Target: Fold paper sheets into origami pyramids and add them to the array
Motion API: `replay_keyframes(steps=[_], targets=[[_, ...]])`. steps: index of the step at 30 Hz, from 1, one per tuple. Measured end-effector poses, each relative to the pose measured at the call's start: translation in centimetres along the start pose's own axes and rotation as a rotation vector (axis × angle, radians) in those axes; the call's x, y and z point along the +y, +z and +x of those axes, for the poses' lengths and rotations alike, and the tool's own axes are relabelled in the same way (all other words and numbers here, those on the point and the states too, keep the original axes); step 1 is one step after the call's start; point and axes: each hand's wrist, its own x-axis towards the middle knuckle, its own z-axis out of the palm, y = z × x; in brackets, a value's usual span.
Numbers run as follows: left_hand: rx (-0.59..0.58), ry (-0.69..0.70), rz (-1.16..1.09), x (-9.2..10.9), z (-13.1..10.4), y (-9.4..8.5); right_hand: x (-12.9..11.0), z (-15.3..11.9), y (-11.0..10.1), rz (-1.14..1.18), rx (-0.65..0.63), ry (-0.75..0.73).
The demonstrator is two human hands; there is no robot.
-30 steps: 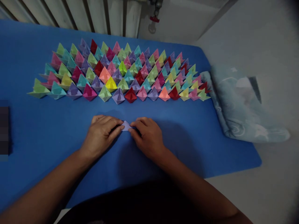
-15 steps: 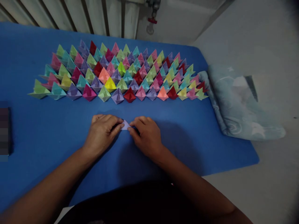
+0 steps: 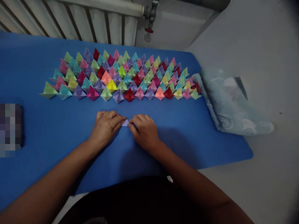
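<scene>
1. A blue table [image 3: 58, 124] is spreading across the scene; beyond its far edge a ribbed pale radiator [image 3: 98, 26] is standing, and a valve with a red handle [image 3: 149, 30] is hanging to the right of it; a pale wall [image 3: 268, 62] is rising on the right side.
2. On the far part of the table many small folded paper boats [image 3: 111, 85] are standing in close rows; they are showing green, turquoise, purple, pink, red, yellow and orange colours; a folded grey-blue blanket [image 3: 233, 109] with white star shapes is lying at the right of them; at the left edge a pixelated object [image 3: 11, 127] is resting, and what it is, I cannot tell; dark clothing [image 3: 135, 199] is filling the near middle.
3. The small paper piece [image 3: 125, 123] is lying between the two hands, on the near side of the rows and well apart from them; the left hand [image 3: 107, 126] is pinching its left side with thumb and finger; the right hand [image 3: 143, 130] is pinching its right side in similar manner.
4. The paper piece is looking pale lilac and folded; its narrow top is pointing to the far side, its lower edge is running almost straight; the fingertips are covering both its ends.
</scene>
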Motion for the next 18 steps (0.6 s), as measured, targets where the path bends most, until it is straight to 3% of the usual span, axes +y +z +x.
replay_keyframes(steps=[7, 18], targets=[[0.024, 0.040, 0.064, -0.4, 0.0, 0.4, -0.1, 0.1, 0.1, -0.031, 0.035, -0.023], [-0.029, 0.149, 0.036, -1.7, 0.1, -0.2, -0.1, 0.4, -0.3, -0.005, 0.000, -0.002]])
